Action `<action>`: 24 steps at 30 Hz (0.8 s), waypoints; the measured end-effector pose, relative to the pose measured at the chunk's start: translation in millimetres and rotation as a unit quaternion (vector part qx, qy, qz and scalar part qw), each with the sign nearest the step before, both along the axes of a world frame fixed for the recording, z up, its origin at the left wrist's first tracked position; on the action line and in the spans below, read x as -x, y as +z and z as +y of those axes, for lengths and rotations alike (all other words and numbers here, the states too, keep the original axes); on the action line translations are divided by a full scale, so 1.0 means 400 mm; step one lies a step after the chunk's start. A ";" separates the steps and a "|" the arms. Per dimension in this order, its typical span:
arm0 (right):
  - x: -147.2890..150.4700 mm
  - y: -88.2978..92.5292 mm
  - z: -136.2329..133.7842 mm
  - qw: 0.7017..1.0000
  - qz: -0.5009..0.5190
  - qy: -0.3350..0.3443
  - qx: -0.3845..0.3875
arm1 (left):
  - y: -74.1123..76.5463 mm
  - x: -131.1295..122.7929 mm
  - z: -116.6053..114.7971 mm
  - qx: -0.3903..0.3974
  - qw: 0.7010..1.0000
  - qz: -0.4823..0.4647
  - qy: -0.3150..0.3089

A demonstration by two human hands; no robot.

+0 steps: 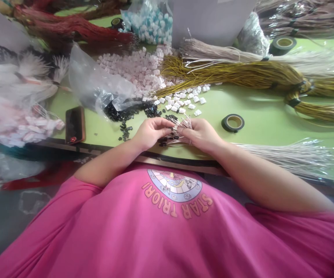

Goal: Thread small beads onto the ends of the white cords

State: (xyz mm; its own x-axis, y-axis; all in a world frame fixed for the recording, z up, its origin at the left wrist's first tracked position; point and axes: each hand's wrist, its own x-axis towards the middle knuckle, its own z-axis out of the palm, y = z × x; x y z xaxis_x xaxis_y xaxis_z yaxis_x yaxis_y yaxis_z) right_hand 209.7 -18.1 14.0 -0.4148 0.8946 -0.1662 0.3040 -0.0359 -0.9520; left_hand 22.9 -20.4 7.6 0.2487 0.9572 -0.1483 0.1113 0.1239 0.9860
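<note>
My right hand (pixel 203 133) is closed around a small bundle of pale cords (pixel 181 127) that carry small black beads at their lower ends. My left hand (pixel 149 131) pinches at the same bundle from the left, fingertips curled over the cord ends. Both hands meet at the near edge of the green table (pixel 259 112). Loose black beads (pixel 126 114) lie just beyond my left hand, spilling from a clear plastic bag (pixel 97 83). White square beads (pixel 184 100) are scattered a little further back.
A dark phone (pixel 75 124) lies at the left edge. A tape roll (pixel 232 122) sits right of my hands, another tape roll (pixel 283 44) at the back. Gold cord bundles (pixel 242 73), pale cords in plastic (pixel 294 156), red cords (pixel 68 27), pink beads (pixel 138 67) and white feathers (pixel 16 77) surround the work spot.
</note>
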 end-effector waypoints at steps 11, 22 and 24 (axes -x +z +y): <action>0.009 0.002 -0.001 0.999 -0.002 0.000 -0.042 | -0.011 -0.013 -0.014 -0.049 0.997 0.054 0.000; 0.004 0.003 -0.004 0.995 -0.003 -0.041 -0.094 | 0.037 0.036 -0.047 -0.247 0.913 0.309 -0.100; 0.003 0.006 -0.004 0.998 0.007 -0.037 -0.058 | 0.052 0.074 -0.049 -0.248 0.891 0.361 -0.117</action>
